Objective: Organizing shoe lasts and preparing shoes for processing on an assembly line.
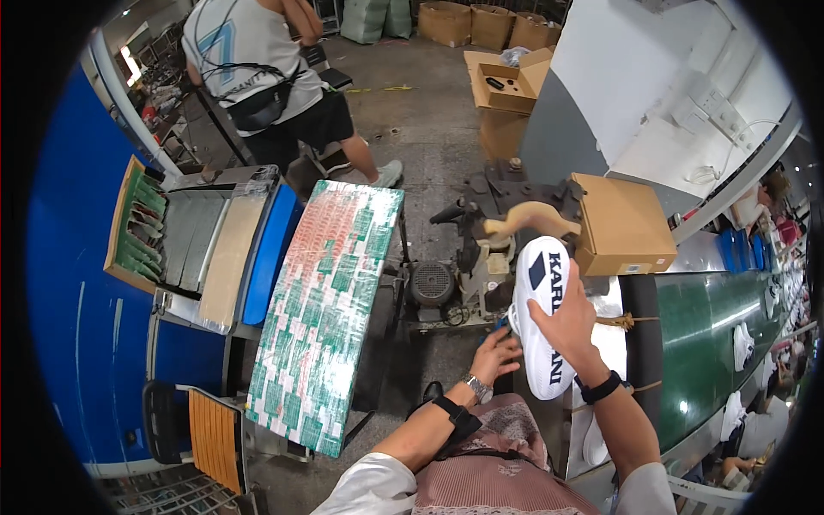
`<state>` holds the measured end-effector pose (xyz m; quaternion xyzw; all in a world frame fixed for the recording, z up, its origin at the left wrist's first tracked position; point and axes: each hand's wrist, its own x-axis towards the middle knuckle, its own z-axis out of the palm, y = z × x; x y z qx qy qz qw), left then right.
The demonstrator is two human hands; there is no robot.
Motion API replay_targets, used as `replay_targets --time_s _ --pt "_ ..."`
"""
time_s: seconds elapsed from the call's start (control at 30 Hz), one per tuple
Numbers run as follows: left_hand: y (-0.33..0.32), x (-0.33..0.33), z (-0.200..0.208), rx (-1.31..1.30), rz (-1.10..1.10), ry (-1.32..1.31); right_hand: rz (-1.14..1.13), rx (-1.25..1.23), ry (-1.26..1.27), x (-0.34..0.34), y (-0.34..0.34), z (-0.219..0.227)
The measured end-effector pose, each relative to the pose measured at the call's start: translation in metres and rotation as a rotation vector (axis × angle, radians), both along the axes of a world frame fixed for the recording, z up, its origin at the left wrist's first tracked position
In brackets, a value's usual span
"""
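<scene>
Two hands work at the white shoe [543, 316], the landmark here. Far left of it stands a blue cabinet [77, 283], then a slanted board wrapped in red-and-green patterned film [330, 309]. Nearer, the left hand [496, 352] touches the shoe's lower left edge, fingers curled loosely against it. The shoe is held sole-up before a dark machine with a tan horn-shaped form [524, 219]. The right hand [566, 324] grips its right side, thumb across the sole. Right above it sits a cardboard box [622, 225]; a green conveyor belt [712, 318] runs rightward.
</scene>
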<state>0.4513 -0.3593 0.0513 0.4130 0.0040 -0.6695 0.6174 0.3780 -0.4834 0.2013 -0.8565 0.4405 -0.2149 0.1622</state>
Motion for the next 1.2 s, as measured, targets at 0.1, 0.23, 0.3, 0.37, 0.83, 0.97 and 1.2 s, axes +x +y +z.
replay_targets --time_s 0.1,0.23,0.3,0.37,0.83,0.97,1.2 --pt "0.006 -0.004 0.000 -0.107 -0.177 0.216 0.051 -0.063 -0.037 -0.001 0.001 0.001" --pt "-0.033 -0.030 0.038 -0.232 0.065 0.458 -0.006 0.001 -0.038 0.003 0.007 0.003" --pt "-0.028 -0.030 0.029 -0.418 0.089 0.557 -0.054 0.011 -0.138 0.003 0.015 -0.006" --pt "-0.024 -0.024 0.045 -0.328 0.097 0.522 -0.085 0.002 -0.163 0.001 0.016 -0.017" --pt "-0.011 -0.022 0.042 -0.343 0.091 0.310 -0.145 -0.087 -0.248 -0.012 0.039 -0.013" --pt "0.007 -0.014 0.042 -0.295 -0.029 0.274 -0.179 -0.120 -0.246 -0.023 0.060 -0.022" --pt "0.119 0.087 -0.006 -0.133 -0.367 -0.364 -0.221 1.466 -1.149 -0.071 0.060 -0.084"
